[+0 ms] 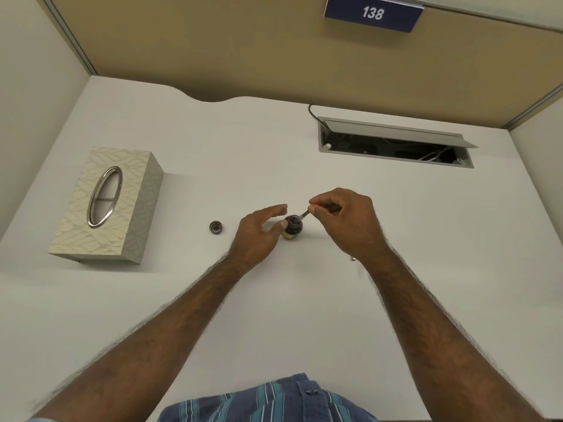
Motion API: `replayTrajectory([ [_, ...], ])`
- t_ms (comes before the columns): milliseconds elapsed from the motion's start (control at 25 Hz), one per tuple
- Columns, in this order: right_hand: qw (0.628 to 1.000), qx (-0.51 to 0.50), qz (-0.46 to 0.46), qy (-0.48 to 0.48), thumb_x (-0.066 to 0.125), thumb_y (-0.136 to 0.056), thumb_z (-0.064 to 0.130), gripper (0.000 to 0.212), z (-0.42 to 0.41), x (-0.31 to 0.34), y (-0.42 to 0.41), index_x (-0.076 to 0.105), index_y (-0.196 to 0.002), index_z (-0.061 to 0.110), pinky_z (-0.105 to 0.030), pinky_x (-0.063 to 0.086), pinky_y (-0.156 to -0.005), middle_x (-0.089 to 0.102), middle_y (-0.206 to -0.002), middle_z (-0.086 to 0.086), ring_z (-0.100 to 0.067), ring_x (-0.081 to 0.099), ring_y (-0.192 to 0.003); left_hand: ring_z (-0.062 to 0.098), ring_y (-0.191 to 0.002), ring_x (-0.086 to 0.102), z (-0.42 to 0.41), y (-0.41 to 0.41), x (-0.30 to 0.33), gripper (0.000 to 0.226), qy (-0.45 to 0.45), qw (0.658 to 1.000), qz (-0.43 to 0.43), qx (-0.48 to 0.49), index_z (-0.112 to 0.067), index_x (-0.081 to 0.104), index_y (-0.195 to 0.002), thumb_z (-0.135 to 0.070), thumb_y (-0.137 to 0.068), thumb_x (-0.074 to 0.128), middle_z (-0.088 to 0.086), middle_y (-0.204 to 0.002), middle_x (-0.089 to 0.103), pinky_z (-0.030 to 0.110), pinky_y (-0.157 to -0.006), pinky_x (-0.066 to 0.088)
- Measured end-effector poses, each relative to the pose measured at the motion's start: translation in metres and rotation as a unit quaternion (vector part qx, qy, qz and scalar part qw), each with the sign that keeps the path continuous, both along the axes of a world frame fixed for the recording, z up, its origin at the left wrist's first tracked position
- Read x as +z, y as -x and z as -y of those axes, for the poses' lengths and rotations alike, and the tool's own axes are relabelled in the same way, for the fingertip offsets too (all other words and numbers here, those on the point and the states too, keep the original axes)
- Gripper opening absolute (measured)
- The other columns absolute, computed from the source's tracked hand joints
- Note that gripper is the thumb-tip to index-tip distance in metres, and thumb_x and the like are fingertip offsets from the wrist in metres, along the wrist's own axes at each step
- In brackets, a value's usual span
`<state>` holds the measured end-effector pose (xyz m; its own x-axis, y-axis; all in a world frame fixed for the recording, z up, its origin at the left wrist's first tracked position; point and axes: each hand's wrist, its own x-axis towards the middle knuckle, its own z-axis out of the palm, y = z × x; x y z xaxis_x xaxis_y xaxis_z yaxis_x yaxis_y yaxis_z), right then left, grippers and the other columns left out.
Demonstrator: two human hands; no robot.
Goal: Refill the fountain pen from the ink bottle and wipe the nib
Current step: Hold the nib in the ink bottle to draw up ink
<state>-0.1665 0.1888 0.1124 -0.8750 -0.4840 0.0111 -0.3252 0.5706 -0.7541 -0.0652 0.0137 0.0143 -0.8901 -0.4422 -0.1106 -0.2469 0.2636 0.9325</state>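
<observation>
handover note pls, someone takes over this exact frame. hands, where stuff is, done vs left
Left hand: open, fingers relaxed beside the small dark glass ink bottle; touching it or not, can't tell.
Right hand: pinching the slim fountain pen, nib end angled down at the bottle mouth.
Small dark round bottle cap: off, on the white desk left of the bottle.
Cream patterned tissue box: far left; no tissue pulled.
Done: bottle opened, pen at ink.
Left: fill, wipe nib, recap bottle.

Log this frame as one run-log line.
stage: filling | right hand: pinches pen, tip at open ink bottle mouth | left hand: open beside bottle | cap: off, on desk | tissue box: untouched
</observation>
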Motion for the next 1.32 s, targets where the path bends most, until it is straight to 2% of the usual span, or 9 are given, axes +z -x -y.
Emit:
replayTrajectory([
  [160, 1.000, -0.002, -0.014, 0.012, 0.080, -0.095, 0.016, 0.010, -0.001, 0.000, -0.006, 0.083, -0.104, 0.014, -0.004, 0.050, -0.077, 0.079, -0.096, 0.003, -0.004, 0.071, -0.087, 0.012, -0.130, 0.066, -0.002, -0.004, 0.001, 0.032, -0.010, 1.000, 0.006, 0.011, -0.016, 0.076, -0.131, -0.017, -0.099, 0.074, -0.004, -0.131, 0.077, 0.041, -0.113, 0.050],
  [360, 0.999, -0.018, 0.008, 0.026, 0.080, -0.094, 0.017, 0.008, -0.007, -0.001, -0.010, 0.083, -0.101, 0.016, -0.005, 0.050, -0.075, 0.078, -0.094, 0.007, -0.006, 0.072, -0.087, 0.016, -0.126, 0.068, -0.005, -0.009, 0.005, 0.033, -0.021, 1.000, 0.005, 0.021, -0.018, 0.074, -0.133, -0.016, -0.100, 0.073, -0.004, -0.127, 0.079, 0.043, -0.110, 0.052],
  [480, 0.993, -0.083, 0.044, 0.065, 0.079, -0.095, 0.021, 0.004, -0.010, -0.005, -0.012, 0.082, -0.098, 0.020, -0.003, 0.050, -0.072, 0.079, -0.093, 0.012, -0.003, 0.072, -0.087, 0.011, -0.122, 0.070, -0.008, -0.012, 0.008, 0.034, -0.040, 0.998, 0.004, 0.041, -0.017, 0.073, -0.134, -0.017, -0.101, 0.072, -0.005, -0.125, 0.080, 0.040, -0.109, 0.053],
  [640, 0.972, -0.168, 0.099, 0.132, 0.080, -0.095, 0.024, 0.012, -0.019, -0.015, -0.018, 0.083, -0.102, 0.014, -0.010, 0.055, -0.068, 0.082, -0.087, 0.000, -0.016, 0.078, -0.076, 0.011, -0.116, 0.074, -0.012, -0.016, 0.013, 0.029, -0.092, 0.992, 0.000, 0.082, -0.018, 0.075, -0.130, -0.020, -0.101, 0.072, -0.002, -0.120, 0.081, 0.037, -0.107, 0.055],
  [720, 0.951, -0.206, 0.143, 0.179, 0.080, -0.095, 0.022, 0.013, -0.022, -0.020, -0.022, 0.082, -0.102, 0.011, -0.014, 0.058, -0.066, 0.082, -0.084, -0.004, -0.017, 0.079, -0.072, 0.008, -0.112, 0.074, -0.013, -0.020, 0.016, 0.025, -0.109, 0.989, 0.007, 0.099, -0.022, 0.077, -0.125, -0.023, -0.100, 0.073, -0.003, -0.114, 0.082, 0.031, -0.103, 0.055],
  [880, 0.897, -0.278, 0.232, 0.254, 0.083, -0.093, 0.020, 0.010, -0.026, -0.029, -0.024, 0.083, -0.096, 0.010, -0.033, 0.068, -0.077, 0.081, -0.077, -0.002, -0.014, 0.077, -0.071, 0.016, -0.106, 0.078, -0.019, -0.026, 0.020, 0.021, -0.160, 0.979, 0.009, 0.125, -0.032, 0.078, -0.108, -0.015, -0.097, 0.071, -0.001, -0.107, 0.084, 0.031, -0.100, 0.056],
  [1000, 0.846, -0.320, 0.297, 0.306, 0.084, -0.093, 0.017, 0.010, -0.028, -0.035, -0.027, 0.081, -0.093, 0.008, -0.033, 0.069, -0.074, 0.079, -0.079, -0.007, -0.018, 0.076, -0.074, 0.021, -0.097, 0.080, -0.029, -0.028, 0.025, 0.020, -0.195, 0.972, 0.010, 0.132, -0.027, 0.077, -0.105, -0.010, -0.098, 0.068, 0.005, -0.099, 0.085, 0.033, -0.093, 0.058],
  [1200, 0.775, -0.349, 0.383, 0.362, 0.081, -0.094, 0.011, 0.012, -0.027, -0.039, -0.034, 0.077, -0.100, 0.001, -0.030, 0.067, -0.068, 0.077, -0.087, -0.011, -0.020, 0.076, -0.074, 0.021, -0.089, 0.081, -0.049, -0.026, 0.029, 0.010, -0.242, 0.961, 0.038, 0.129, -0.014, 0.079, -0.104, -0.015, -0.099, 0.072, 0.005, -0.093, 0.085, 0.035, -0.083, 0.061],
  [1320, 0.716, -0.370, 0.444, 0.393, 0.079, -0.096, 0.006, 0.008, -0.028, -0.038, -0.038, 0.075, -0.099, 0.000, -0.031, 0.068, -0.068, 0.076, -0.088, -0.012, -0.020, 0.077, -0.077, 0.025, -0.093, 0.081, -0.061, -0.021, 0.034, 0.010, -0.256, 0.958, 0.072, 0.106, -0.014, 0.081, -0.099, -0.019, -0.099, 0.072, 0.004, -0.094, 0.085, 0.036, -0.083, 0.064],
])
